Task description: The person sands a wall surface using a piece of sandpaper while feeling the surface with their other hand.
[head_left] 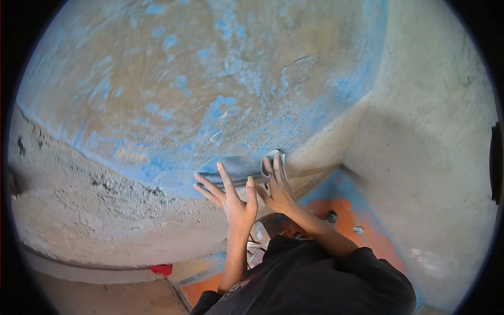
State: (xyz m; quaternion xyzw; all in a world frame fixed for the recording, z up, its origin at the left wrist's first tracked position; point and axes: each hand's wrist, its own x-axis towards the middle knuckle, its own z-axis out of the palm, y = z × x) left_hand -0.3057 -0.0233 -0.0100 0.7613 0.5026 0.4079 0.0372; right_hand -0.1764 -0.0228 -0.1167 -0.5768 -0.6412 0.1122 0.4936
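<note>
The spread left hand (pixel 237 206) holds nothing; the right hand (pixel 278 191) grips a curled grey sheet (pixel 282 157) at the blue-patched surface's (pixel 173 94) near edge. Flat, even finger pressure would likely work best.

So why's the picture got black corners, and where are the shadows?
Head view: black corners surround a rounded image, probably from a very wide lens; head view: a dark, shadow-like patch on the blue-patched surface by the left hand; head view: softer shading on the grey surface at right.
</note>
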